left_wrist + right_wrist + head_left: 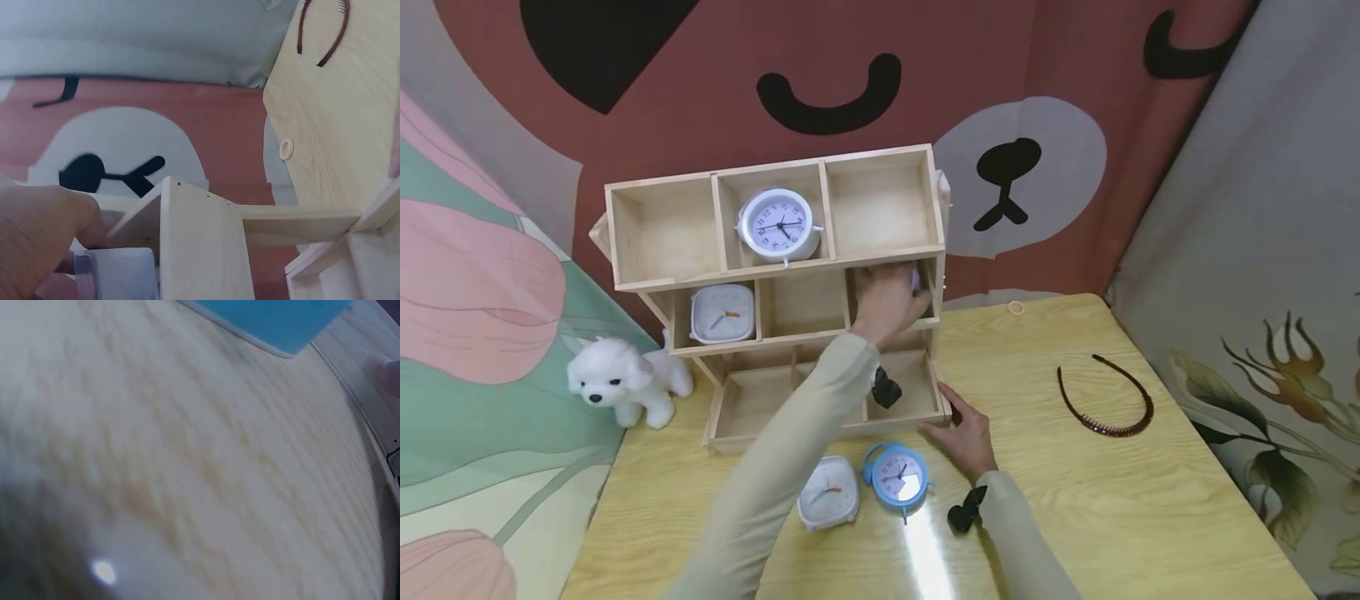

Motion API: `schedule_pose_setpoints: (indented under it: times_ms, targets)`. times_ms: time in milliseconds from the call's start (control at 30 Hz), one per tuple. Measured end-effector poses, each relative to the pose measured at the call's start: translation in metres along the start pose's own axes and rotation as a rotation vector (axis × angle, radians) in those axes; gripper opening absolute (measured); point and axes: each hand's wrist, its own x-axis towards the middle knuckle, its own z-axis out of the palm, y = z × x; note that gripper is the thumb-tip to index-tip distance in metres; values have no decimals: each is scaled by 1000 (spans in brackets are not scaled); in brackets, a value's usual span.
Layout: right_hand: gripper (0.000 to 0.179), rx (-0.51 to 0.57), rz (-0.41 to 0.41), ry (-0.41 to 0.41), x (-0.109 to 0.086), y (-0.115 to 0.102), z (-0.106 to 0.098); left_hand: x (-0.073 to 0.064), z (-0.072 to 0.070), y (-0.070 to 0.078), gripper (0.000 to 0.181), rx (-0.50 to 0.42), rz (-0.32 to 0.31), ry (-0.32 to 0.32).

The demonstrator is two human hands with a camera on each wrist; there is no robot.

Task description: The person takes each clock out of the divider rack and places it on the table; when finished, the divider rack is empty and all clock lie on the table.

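A wooden three-tier shelf with compartments stands on the table. My left hand reaches into the right compartment of its middle tier and holds a pale lavender object, mostly hidden by the hand and shelf. Down at the bottom tier's right front corner, my right hand grips the shelf, thumb in front and fingers at the side. A round white alarm clock sits in the top middle compartment, and a square white clock in the middle tier's left one.
In front of the shelf stand another square white clock and a blue alarm clock, close by the right hand. A white plush dog sits left of the shelf. To the right lie a dark headband and a small peach ring.
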Motion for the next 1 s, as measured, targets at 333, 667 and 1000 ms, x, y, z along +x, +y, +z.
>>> schedule_pose_setpoints:
  times_ms: [333,667,1000]
  targets:
    - [79,-11,-20,11,4,0,1,-49,-25,1,39,-70,203,1]
    - [81,-36,0,46,3,5,1,-118,-45,-38,29,-177,313,-40]
    - [83,-32,18,13,2,3,6,-215,-32,-125,39,-161,71,-23]
